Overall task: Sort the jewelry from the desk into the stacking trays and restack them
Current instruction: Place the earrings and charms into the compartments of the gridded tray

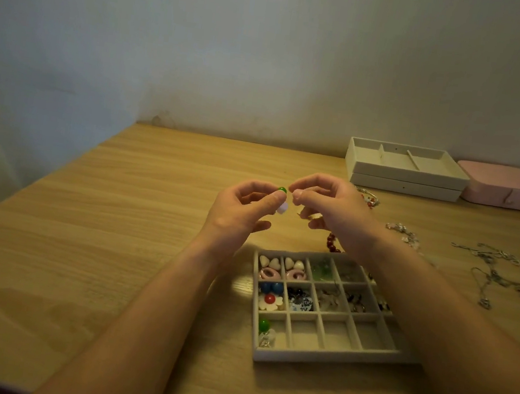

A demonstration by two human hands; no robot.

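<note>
I am watching the left hand [244, 208] pinching a green-beaded earring [282, 190] just behind the grid tray [329, 359]. The right hand [333, 209] is curling its fingertips beside the bead, and I cannot tell whether they are gripping it. The tray's two back rows are holding pieces, a matching green piece is lying front-left, and three front cells are sitting bare. Chains [493, 270] and a red bracelet [332, 242] are lying loose behind and right of it, with the stacked trays [403, 174] farther back. I am finding no readable writing.

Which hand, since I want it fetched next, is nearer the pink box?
Right. The right hand hovers left of the pink box; the left hand, pinching a green-beaded earring, is even farther left.
</note>
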